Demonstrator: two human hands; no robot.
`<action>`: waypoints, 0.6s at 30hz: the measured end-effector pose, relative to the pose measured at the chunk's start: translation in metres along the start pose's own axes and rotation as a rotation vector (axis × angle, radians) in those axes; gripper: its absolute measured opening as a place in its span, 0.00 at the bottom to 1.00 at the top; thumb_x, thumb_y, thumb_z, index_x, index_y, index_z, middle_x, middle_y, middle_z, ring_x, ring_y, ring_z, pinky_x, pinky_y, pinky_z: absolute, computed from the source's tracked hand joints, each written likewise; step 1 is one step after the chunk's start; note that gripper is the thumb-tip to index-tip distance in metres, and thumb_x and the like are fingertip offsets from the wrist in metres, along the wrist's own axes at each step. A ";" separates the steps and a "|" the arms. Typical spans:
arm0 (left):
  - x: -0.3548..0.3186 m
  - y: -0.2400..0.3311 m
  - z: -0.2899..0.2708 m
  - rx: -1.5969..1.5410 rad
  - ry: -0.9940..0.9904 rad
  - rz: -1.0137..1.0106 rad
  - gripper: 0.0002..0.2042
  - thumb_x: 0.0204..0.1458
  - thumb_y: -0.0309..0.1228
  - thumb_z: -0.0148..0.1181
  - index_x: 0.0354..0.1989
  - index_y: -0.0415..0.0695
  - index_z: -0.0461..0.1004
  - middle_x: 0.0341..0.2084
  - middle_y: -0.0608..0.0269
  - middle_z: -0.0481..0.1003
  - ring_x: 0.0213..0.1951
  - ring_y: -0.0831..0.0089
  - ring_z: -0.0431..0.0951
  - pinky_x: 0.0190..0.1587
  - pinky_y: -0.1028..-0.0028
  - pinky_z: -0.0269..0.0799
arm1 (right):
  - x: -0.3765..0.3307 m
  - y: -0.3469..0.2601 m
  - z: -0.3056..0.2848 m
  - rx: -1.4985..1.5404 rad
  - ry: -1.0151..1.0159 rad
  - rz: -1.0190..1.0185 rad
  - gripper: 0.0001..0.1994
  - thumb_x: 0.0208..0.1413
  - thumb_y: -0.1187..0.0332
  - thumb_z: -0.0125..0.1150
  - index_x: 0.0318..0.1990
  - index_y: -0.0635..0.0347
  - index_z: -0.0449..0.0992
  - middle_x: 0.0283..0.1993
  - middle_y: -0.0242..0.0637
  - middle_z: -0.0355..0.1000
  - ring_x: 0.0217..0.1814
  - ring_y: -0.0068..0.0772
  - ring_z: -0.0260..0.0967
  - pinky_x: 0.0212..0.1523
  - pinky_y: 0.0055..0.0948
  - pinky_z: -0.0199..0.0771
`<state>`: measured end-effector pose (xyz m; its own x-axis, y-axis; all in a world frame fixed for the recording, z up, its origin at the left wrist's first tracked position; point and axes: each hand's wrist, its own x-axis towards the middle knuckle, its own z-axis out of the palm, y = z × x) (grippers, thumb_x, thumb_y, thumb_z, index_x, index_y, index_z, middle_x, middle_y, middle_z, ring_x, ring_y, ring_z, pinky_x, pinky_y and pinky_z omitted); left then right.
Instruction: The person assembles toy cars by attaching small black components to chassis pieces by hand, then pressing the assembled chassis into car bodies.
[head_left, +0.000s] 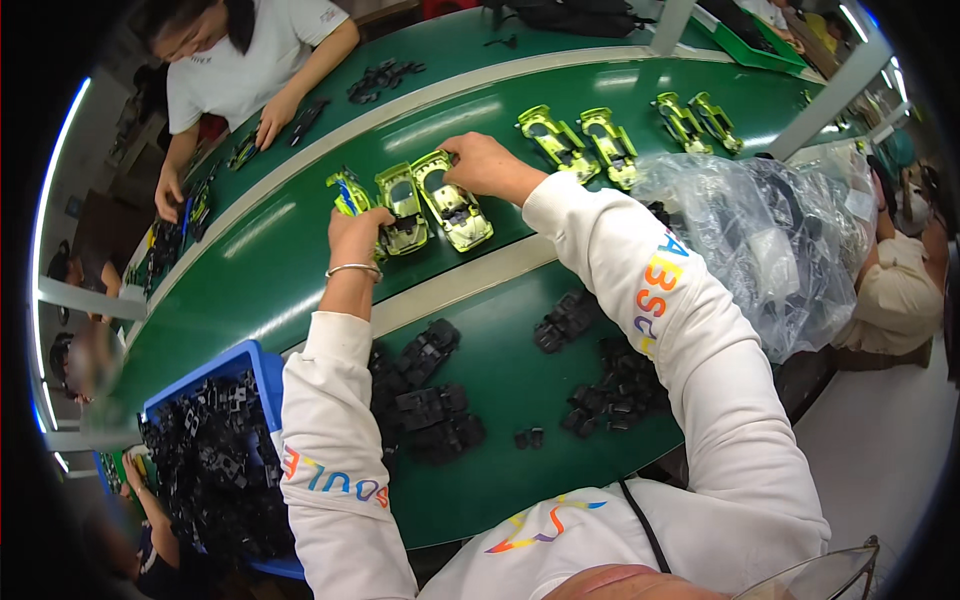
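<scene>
Three yellow-green toy car body shells lie side by side on the green conveyor belt before me. My left hand (354, 238) is closed on the leftmost car shell (349, 192), which has blue on it, and its thumb reaches to the middle car shell (402, 210). With my right hand (486, 166) I grip the far end of the right car shell (453, 203). The fingertips of both hands are partly hidden. Further right on the belt lie a pair of similar car shells (553, 141) and another pair (680, 122).
Black car chassis parts (430, 408) and loose black pieces (612, 388) lie on the near green table. A blue crate (268, 392) of black parts stands at left, and clear plastic bags (770, 250) bulge at right. Across the belt, a person (250, 60) handles parts.
</scene>
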<state>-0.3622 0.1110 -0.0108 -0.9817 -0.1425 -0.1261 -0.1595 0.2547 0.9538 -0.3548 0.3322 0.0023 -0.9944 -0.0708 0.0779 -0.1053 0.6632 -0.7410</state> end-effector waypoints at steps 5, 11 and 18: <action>-0.017 -0.008 0.052 0.084 -0.043 -0.009 0.27 0.31 0.23 0.69 0.45 0.33 0.70 0.37 0.51 0.79 0.37 0.61 0.80 0.43 0.68 0.75 | -0.030 0.029 -0.030 -0.135 0.111 0.030 0.19 0.44 0.75 0.55 0.46 0.65 0.80 0.42 0.59 0.77 0.48 0.58 0.75 0.53 0.45 0.74; -0.050 -0.001 0.056 0.004 0.005 -0.013 0.32 0.37 0.31 0.74 0.51 0.31 0.67 0.34 0.53 0.78 0.28 0.68 0.79 0.26 0.72 0.74 | -0.041 0.039 -0.037 -0.118 0.072 0.049 0.22 0.47 0.67 0.64 0.51 0.66 0.76 0.49 0.57 0.76 0.53 0.57 0.73 0.54 0.45 0.74; -0.101 0.018 -0.012 -0.222 0.055 -0.048 0.32 0.50 0.49 0.68 0.54 0.35 0.68 0.34 0.60 0.74 0.25 0.73 0.75 0.24 0.75 0.71 | -0.105 -0.008 -0.085 -0.215 0.093 -0.196 0.22 0.53 0.64 0.64 0.55 0.62 0.75 0.46 0.49 0.78 0.49 0.52 0.75 0.49 0.45 0.74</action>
<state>-0.2650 0.1183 0.0227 -0.9654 -0.2031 -0.1637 -0.1734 0.0308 0.9844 -0.2496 0.3980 0.0570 -0.9500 -0.1507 0.2733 -0.2826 0.7869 -0.5486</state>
